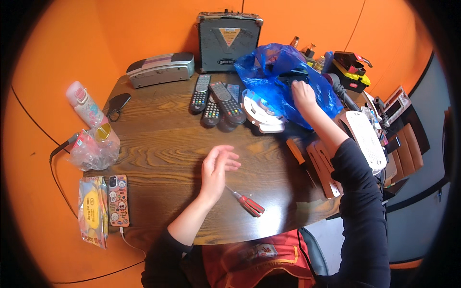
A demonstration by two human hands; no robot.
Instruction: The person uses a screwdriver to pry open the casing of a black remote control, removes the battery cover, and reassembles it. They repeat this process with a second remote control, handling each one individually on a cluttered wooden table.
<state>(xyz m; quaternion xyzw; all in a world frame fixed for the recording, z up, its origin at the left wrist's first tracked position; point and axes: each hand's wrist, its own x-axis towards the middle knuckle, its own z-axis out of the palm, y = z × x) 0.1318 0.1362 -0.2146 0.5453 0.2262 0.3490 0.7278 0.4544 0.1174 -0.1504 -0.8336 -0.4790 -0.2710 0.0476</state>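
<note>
My right hand [303, 95] reaches to the far right, closed, at the mouth of a crumpled blue plastic bag [259, 62]. Dark items show inside the bag just beyond the knuckles; what the fingers grip is hidden. Over the middle of the table, my left hand [217, 169] is empty, fingers apart and pointing right. Just below it lies a screwdriver [250, 205] with a red handle, its shaft running up toward my wrist. Several remote controls [225, 103] lie in a group left of the bag. A round white plastic part [261, 111] touches the bag's near edge.
A grey speaker [229, 43] and a silver device [161, 70] stand at the back. Along the left are a bottle [86, 104], a wipes pack [93, 211] and a phone [119, 199] on a cable. A white router-like box [364, 141] and an orange-handled tool [295, 151] lie right.
</note>
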